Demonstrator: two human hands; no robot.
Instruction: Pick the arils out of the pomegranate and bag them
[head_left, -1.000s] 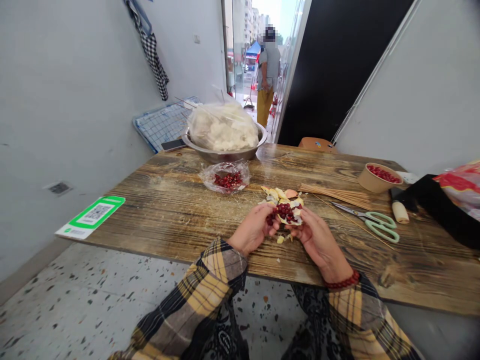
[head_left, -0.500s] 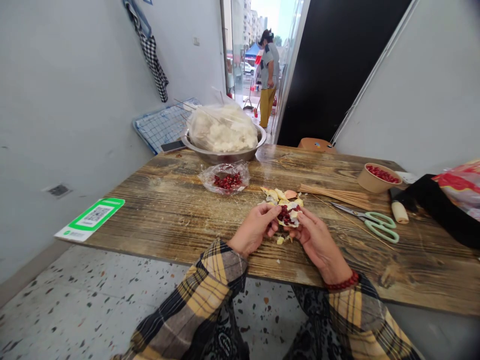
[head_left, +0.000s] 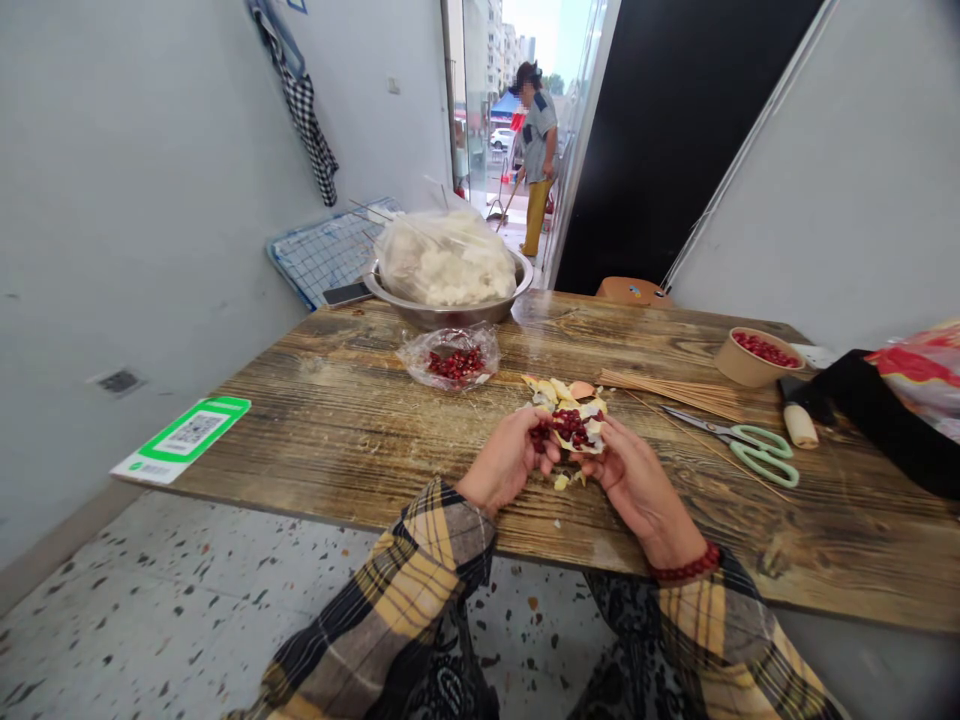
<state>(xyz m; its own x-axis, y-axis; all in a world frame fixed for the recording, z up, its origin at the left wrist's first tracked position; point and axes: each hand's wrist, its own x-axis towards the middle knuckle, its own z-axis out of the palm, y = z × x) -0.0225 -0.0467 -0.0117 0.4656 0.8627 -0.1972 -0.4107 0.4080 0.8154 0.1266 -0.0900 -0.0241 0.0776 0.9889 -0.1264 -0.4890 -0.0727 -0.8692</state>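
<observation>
A broken pomegranate piece (head_left: 576, 430), dark red seeds in pale pith, is held over the table. My right hand (head_left: 637, 485) pinches its right side between thumb and fingers. At its left edge is my left hand (head_left: 506, 460), fingers curled round some loose pomegranate seeds (head_left: 540, 434). Just behind the piece lie yellowish peel scraps (head_left: 559, 388), and small crumbs of peel (head_left: 562, 482) rest below it. Farther back, a clear plastic bag (head_left: 484, 350) lies open with red seeds in it.
On the wooden table (head_left: 337, 430) stand a steel basin (head_left: 450, 316) with a bag of white stuff and a paper bowl (head_left: 739, 362) of red seeds. Wooden skewers (head_left: 667, 390) and green-handled scissors (head_left: 757, 450) lie at right. A person (head_left: 538, 150) stands beyond the doorway.
My left thumb has drawn back left from the piece, and red seeds now show in that hand. More of the piece's seeds are exposed. The person outside has turned and bent forward.
</observation>
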